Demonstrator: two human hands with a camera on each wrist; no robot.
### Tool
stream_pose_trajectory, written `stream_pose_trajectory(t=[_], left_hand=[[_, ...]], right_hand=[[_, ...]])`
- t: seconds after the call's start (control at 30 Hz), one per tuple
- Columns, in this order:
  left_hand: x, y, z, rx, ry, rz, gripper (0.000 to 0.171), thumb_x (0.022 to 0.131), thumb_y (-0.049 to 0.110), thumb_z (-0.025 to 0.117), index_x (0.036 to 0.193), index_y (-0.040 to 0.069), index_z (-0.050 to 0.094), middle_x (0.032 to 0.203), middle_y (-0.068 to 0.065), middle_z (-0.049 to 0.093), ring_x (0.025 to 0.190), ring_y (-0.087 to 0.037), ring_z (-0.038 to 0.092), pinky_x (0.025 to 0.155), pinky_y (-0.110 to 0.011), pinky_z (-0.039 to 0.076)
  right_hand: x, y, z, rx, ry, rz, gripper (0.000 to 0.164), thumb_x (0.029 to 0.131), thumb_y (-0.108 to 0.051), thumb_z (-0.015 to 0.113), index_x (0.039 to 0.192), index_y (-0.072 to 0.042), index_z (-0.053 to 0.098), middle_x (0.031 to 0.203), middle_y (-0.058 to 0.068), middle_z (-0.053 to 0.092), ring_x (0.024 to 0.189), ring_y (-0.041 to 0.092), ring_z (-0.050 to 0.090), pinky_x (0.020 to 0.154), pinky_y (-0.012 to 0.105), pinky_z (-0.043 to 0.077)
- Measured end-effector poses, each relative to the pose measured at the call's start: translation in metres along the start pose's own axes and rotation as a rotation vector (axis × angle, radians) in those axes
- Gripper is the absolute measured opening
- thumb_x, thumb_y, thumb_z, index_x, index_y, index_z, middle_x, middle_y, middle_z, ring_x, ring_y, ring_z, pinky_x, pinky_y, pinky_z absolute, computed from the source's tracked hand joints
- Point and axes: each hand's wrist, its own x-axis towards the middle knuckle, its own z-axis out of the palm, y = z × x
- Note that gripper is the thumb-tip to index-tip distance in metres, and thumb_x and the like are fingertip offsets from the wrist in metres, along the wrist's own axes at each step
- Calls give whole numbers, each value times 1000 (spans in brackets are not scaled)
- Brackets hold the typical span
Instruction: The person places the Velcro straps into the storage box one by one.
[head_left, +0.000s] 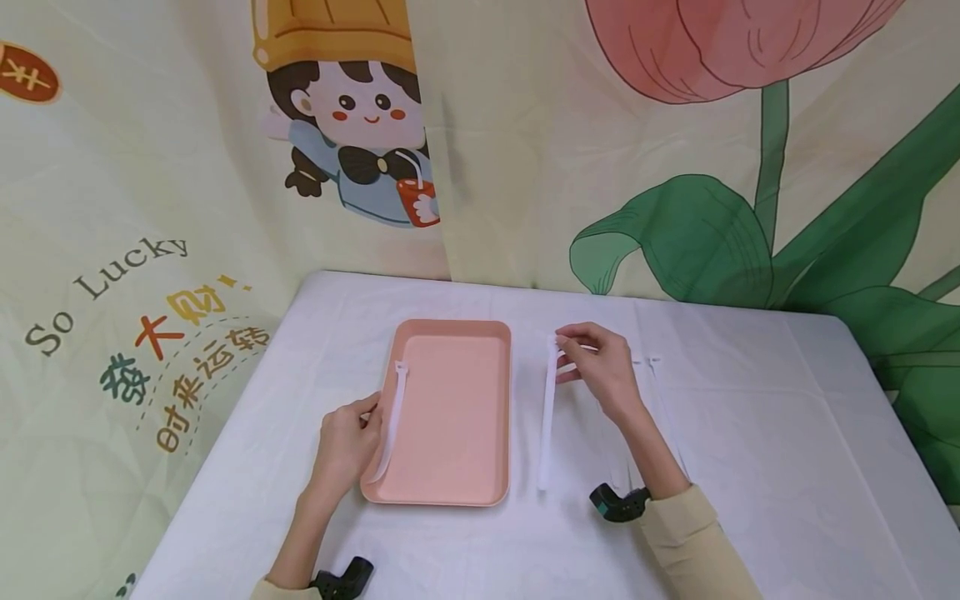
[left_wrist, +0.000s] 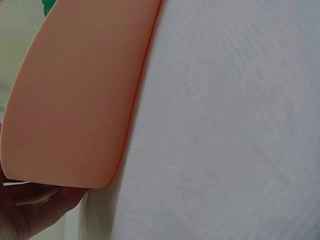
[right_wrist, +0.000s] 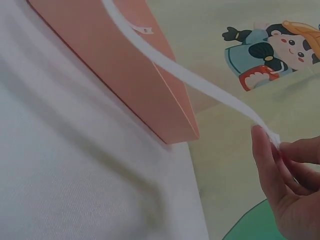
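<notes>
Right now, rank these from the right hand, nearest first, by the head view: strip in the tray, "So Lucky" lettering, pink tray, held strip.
1. Held strip: pinched by the right hand.
2. Pink tray: to that hand's left.
3. Strip in the tray: along the tray's left side.
4. "So Lucky" lettering: at the view's far left.

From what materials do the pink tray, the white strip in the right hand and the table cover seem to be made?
The pink tray looks like matte moulded plastic: smooth, even walls and rounded corners. The white strip is probably thin, smooth, flexible plastic, as it bends in a curve. The table cover seems matte fabric, perhaps coated: it shows fine texture and crease lines.
</notes>
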Motion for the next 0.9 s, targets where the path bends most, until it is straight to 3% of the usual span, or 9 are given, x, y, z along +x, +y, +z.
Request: stream_pose_trajectory(t=[0.27,0.57,0.77,0.9], left_hand=[[-1,1,-1,-2,9,2,33,96,-1,57,127,-11,67,105,-29,74,62,-14,57,50,-21,42],[-1,-1,-2,-6,2,-10,34,97,-1,57,128,-11,65,110,-29,73,63,-14,59,50,-21,43],[-1,-2,-1,-18,0,-8,35,97,-1,56,129,-10,66,112,-28,73,64,-14,60,51,-21,44],[-1,-2,-1,-8,7,-7,35,96,0,56,129,-10,66,113,-27,73,67,-16,62,53,-20,45]], right_hand=[[1,-7,8,43,-22,-18,23,100,-15,67,118,-1,70,109,21,70,77,24,73,68,43,63],[2,-12,23,96,-59,-39,23,100,-14,67,117,1,69,106,19,70,85,35,73,69,45,63],[4,-14,34,118,-86,-36,25,99,-13,67,118,4,69,107,20,72,78,25,72,68,47,62],[6,-17,41,127,-99,-52,21,99,-12,67,114,1,71,107,20,73,79,27,72,67,47,62]])
